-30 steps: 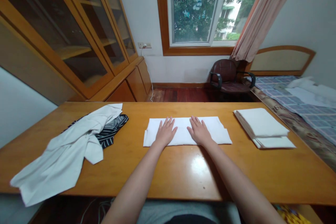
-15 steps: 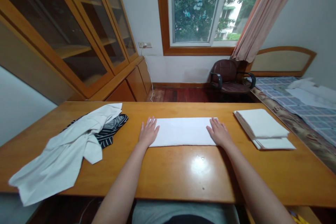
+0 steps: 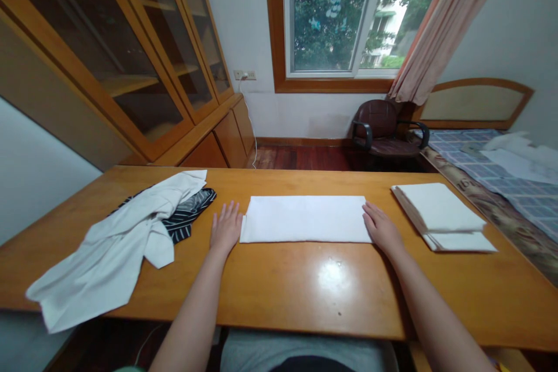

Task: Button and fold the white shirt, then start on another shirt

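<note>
A white cloth point(image 3: 305, 219) folded into a long flat strip lies in the middle of the wooden table point(image 3: 305, 285). My left hand point(image 3: 225, 228) rests flat on the table at the strip's left end, fingers stretched out. At the right end lies my right hand point(image 3: 382, 228), flat too, its fingers touching the cloth's edge. Neither hand holds anything.
A crumpled white shirt point(image 3: 113, 244) over a dark striped garment point(image 3: 187, 215) lies at the left. A stack of folded white cloths point(image 3: 440, 215) sits at the right. Beyond are a glass-door cabinet point(image 3: 131, 58), a brown chair point(image 3: 383, 128), a window and a bed point(image 3: 501, 168).
Both hands have slid apart along the cloth, from its middle out to its two ends, and the cloth now lies smooth and flat.
</note>
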The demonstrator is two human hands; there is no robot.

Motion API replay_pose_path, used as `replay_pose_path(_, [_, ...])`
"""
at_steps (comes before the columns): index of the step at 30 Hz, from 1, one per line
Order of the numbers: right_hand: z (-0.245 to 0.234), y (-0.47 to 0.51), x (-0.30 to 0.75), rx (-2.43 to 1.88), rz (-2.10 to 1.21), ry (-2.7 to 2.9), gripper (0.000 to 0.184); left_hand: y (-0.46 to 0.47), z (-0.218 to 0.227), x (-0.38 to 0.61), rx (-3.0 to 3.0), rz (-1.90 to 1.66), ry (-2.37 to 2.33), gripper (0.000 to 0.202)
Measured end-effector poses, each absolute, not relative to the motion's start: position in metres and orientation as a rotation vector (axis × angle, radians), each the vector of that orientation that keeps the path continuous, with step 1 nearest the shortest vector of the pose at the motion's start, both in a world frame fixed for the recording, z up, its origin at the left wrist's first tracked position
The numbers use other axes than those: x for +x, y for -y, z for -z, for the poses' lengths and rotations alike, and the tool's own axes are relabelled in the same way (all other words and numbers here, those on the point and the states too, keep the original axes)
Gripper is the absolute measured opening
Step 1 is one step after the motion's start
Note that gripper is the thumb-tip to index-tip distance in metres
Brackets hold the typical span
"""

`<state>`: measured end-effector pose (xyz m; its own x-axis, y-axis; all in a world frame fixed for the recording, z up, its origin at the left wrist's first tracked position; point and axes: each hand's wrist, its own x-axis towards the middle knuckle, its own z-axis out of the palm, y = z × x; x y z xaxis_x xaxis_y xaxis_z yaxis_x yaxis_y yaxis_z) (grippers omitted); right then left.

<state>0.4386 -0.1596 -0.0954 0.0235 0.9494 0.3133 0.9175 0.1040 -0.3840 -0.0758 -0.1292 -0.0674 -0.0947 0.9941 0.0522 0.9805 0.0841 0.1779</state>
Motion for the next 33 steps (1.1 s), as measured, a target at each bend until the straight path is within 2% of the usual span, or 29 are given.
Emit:
replay_pose_path(8, [0.090,0.172,0.449,-1.790,0.020,1.816,0.048,0.135,0.075,-0.080,1.893,-0.741,-2.106,0.045])
replay_pose_path(15, [0.088,0.173,0.445,-1.806,0.044,1.861,0.048,0.134,0.053,-0.054,1.529,-0.792,-1.944,0.071])
replay_pose_path(25, [0.094,0.173,0.447,-1.763,0.101,1.862,0.045,0.122,0.053,-0.060,1.169,-0.926,-1.726,0.082])
replay_pose_path(29, [0.099,0.172,0.451,-1.706,0.151,1.886,0.042,0.123,0.051,-0.059,1.235,-0.916,-1.764,0.077])
replay_pose_path(33, [0.102,0.171,0.454,-1.704,0.167,1.906,0.040,0.124,0.053,-0.060,1.373,-0.877,-2.058,0.061])
